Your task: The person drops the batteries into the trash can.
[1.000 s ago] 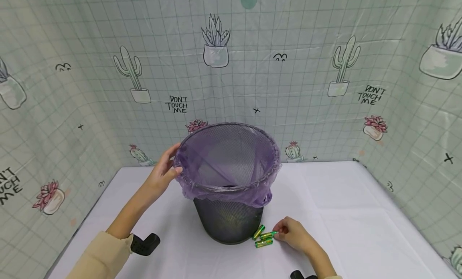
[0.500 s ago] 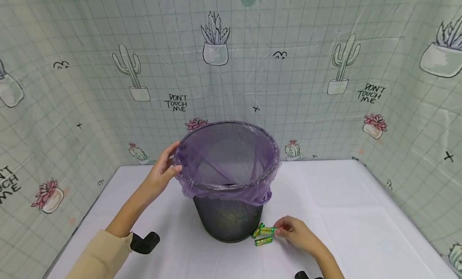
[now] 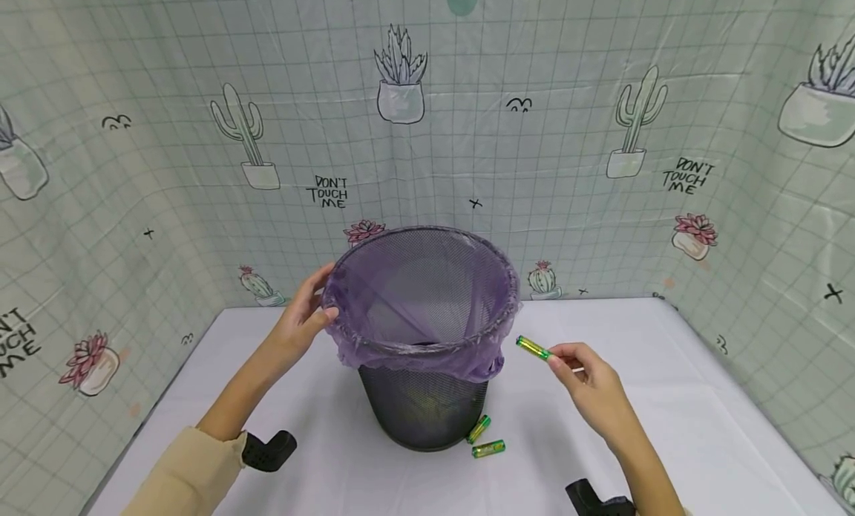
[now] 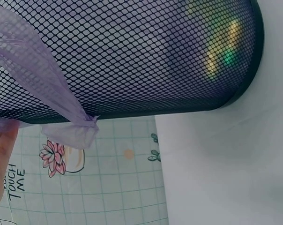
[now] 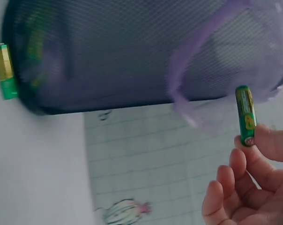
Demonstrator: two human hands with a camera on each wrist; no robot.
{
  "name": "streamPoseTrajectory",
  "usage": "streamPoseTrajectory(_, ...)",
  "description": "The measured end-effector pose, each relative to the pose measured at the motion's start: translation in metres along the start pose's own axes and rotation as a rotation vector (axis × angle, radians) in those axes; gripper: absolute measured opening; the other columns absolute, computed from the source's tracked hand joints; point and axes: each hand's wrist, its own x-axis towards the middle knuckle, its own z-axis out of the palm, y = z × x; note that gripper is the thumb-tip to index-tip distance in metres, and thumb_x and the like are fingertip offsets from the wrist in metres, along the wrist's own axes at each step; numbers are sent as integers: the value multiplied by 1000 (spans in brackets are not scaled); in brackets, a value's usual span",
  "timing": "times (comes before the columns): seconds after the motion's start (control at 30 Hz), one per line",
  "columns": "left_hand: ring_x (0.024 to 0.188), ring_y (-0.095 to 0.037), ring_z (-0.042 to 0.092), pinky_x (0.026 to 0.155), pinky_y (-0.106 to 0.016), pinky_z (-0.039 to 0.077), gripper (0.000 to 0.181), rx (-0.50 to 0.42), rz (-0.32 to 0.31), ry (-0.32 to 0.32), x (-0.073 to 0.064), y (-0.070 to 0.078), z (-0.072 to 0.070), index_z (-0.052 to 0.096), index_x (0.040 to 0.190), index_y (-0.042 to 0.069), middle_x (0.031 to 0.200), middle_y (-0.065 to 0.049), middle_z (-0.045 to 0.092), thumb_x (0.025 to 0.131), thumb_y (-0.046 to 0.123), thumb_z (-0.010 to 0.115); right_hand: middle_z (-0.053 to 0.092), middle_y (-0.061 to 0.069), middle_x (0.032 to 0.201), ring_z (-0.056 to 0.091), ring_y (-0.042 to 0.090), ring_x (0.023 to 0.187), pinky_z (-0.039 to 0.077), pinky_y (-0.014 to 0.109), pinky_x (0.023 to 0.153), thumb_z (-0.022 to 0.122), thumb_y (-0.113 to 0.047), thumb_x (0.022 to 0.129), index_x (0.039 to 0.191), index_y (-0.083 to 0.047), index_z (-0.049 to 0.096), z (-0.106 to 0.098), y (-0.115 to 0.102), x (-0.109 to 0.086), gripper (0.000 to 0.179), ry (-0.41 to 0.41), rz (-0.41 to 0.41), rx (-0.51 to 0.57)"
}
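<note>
A black mesh wastebasket (image 3: 422, 408) stands on the table, with a purple bin liner (image 3: 427, 361) folded over its rim. My left hand (image 3: 302, 315) holds the basket's left side at the rim, thumb over the lined edge. Between thumb and fingertips, my right hand (image 3: 591, 382) pinches one end of a green and gold battery (image 3: 532, 347), raised to the right of the basket and just below rim height. Its free end points toward the liner. Two similar batteries lie on the table by the basket's base: one leaning close to it (image 3: 479, 429), another in front (image 3: 488, 448).
Green and yellow shapes (image 4: 221, 51) show through the mesh near the basket's bottom in the left wrist view. A white cloth covers the table (image 3: 621, 412). Behind it hangs a grid-patterned curtain (image 3: 461, 152) with cactus prints.
My right hand has picked up one battery from the group by the base and lifted it up and rightward. The left hand and the wastebasket stay in place.
</note>
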Motion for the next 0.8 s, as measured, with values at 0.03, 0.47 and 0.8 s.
streamPoseTrajectory(0.03,129,-41,28,88,-8,37,64,0,0,0,0,0,0,10,147,2,146,-24,17,92,11,40,59,10,98,52,5,78,44,23,65,51,-27,95,111,-1,57,-4,-5,1,31,19,-9,-1)
streamPoseTrajectory(0.47,128,-41,29,88,-9,37,63,5,2,-5,0,0,1,11,147,2,145,-23,18,92,12,40,58,8,98,48,1,83,41,16,71,50,-20,96,108,-1,59,-21,-60,13,25,141,-245,-7)
streamPoseTrajectory(0.8,127,-40,29,88,-9,37,63,6,3,-1,0,0,1,11,147,2,145,-24,18,92,11,40,56,4,88,48,6,77,41,14,68,62,-14,89,95,-3,65,-8,-83,30,13,156,-399,-16)
